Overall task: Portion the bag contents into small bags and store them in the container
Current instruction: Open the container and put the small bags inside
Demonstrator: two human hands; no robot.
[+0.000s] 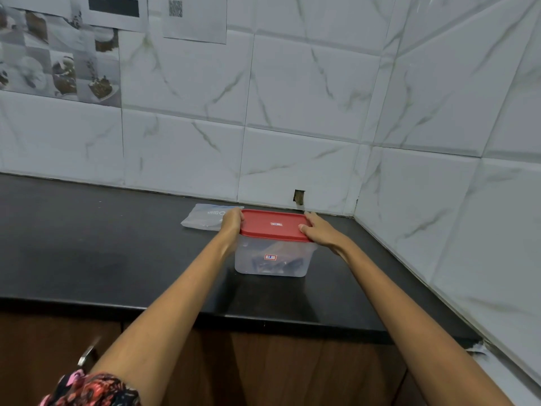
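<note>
A clear plastic container stands on the black counter, with dark bagged contents dimly visible through its wall. A red lid lies on top of it. My left hand grips the lid's left edge, fingers curled over the rim. My right hand lies on the lid's right edge, thumb on top and fingers along the far corner. A flat clear plastic bag with blue print lies on the counter just behind my left hand.
Tiled walls meet in a corner close behind and to the right of the container. There is a small hole at the base of the back wall. The counter's front edge runs below, with brown cabinet doors and a metal handle underneath.
</note>
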